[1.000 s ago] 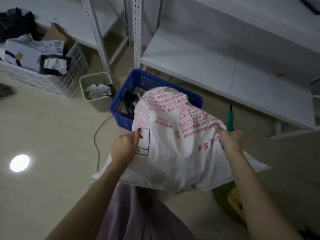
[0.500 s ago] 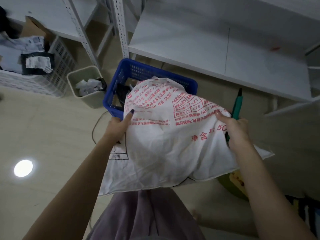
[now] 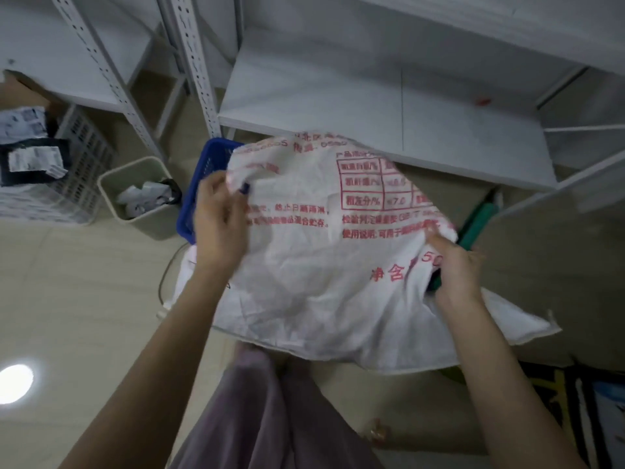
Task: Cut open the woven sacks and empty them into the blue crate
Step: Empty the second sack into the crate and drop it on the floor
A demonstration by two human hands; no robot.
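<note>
I am holding the sack (image 3: pixel 321 275) up over the crate (image 3: pixel 207 174), which is sitting on the floor (image 3: pixel 84 286) below the shelf (image 3: pixel 338 106) and is mostly hidden behind the cloth. My left hand (image 3: pixel 220 225) is curling its fingers round a bunched fold at the sack's upper left, while my right hand (image 3: pixel 456 275) is pinching its right side and gripping a green cutter (image 3: pixel 478 220) (handle poking past my knuckles). A bin (image 3: pixel 111 184) is standing just left of the crate.

Dim; motion-blurred; edges seemingly warped
</note>
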